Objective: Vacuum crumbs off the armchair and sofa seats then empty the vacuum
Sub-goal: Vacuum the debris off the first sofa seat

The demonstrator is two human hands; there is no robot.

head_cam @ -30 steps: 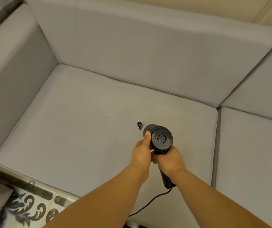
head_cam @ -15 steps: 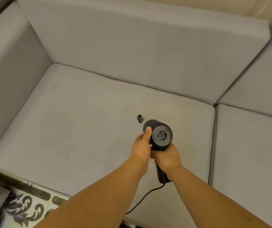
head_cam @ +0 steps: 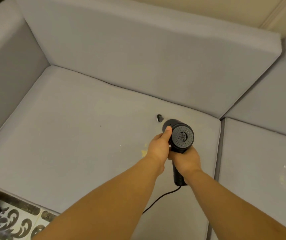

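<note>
Vacuum [head_cam: 180, 135] feels light and rigid — my right hand [head_cam: 186, 158] grips its handle, left hand [head_cam: 159, 146] steadies the barrel.

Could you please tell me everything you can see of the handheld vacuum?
The vacuum is black and looks plastic, with a round vented rear cap facing the camera. Its body points away and down over the grey seat cushion, its nozzle tip near the fabric. The right hand grips the handle; the left hand holds the body, thumb along its side. A black cord trails from the handle's end.
</note>
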